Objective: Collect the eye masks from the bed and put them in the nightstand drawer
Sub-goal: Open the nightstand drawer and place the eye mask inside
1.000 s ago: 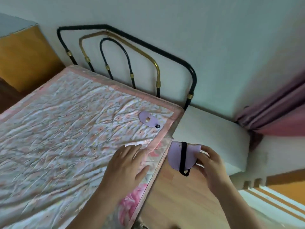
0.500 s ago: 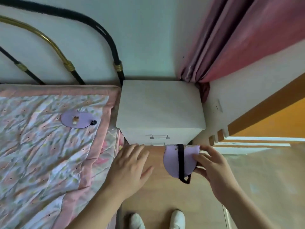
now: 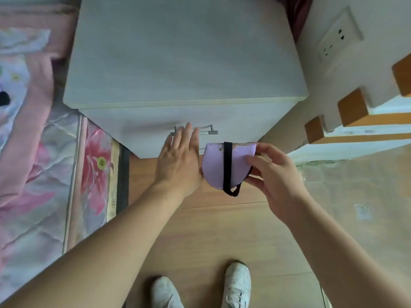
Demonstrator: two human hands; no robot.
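Note:
A folded lilac eye mask (image 3: 216,166) with a black elastic strap is pinched in my right hand (image 3: 275,172) in front of the nightstand. The white nightstand (image 3: 182,54) stands straight ahead with its top drawer (image 3: 138,127) closed. My left hand (image 3: 179,161) reaches forward with straight fingers, their tips at the drawer's metal bar handle (image 3: 208,129). At the far left edge, on the bed (image 3: 26,138), only a black bit (image 3: 4,99) of the second mask shows.
The bed's pink floral quilt hangs down at the left beside the nightstand. A wall with a socket (image 3: 337,40) and wooden trim blocks (image 3: 353,107) is at the right. Wooden floor and my white shoes (image 3: 236,283) lie below.
I have turned from the bed and moved close to the nightstand. My left hand left the mattress edge and reached the drawer handle. My right hand still holds the mask.

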